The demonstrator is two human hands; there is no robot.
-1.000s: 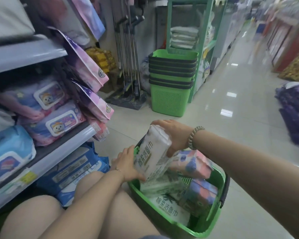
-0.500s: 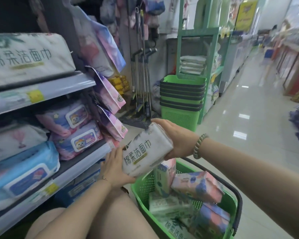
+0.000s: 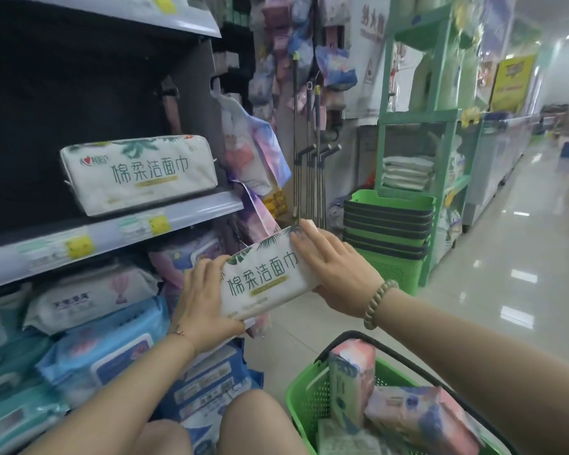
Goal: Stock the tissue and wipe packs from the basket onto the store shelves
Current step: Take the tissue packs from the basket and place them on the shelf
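the person is carrying a white facial towel pack (image 3: pixel 263 284) from the green basket (image 3: pixel 301 399) toward the shelving, so the step in hand is placing, not picking. the pack is hanging in the air between both hands, tilted with its right end higher. it is sitting just below the front edge of the middle shelf (image 3: pixel 112 231) and in front of the wipe packs (image 3: pixel 102 349) stacked underneath.

the left hand (image 3: pixel 204 300) is gripping the pack's left end, fingers curling over the top corner and the thumb tucking under the bottom edge. the right hand (image 3: pixel 339 267) is lying over the right end with fingers nearly straight and spread flat on the printed face; its thumb is hiding behind the pack.

a matching pack (image 3: pixel 138 174) is already lying on that middle shelf, with dark open space to its left and above it. the next move is probably calling for lifting the pack over the shelf lip, levelling it, and sliding it in beside or on top of its twin. more pink-and-blue packs (image 3: pixel 421 418) are waiting in the basket.
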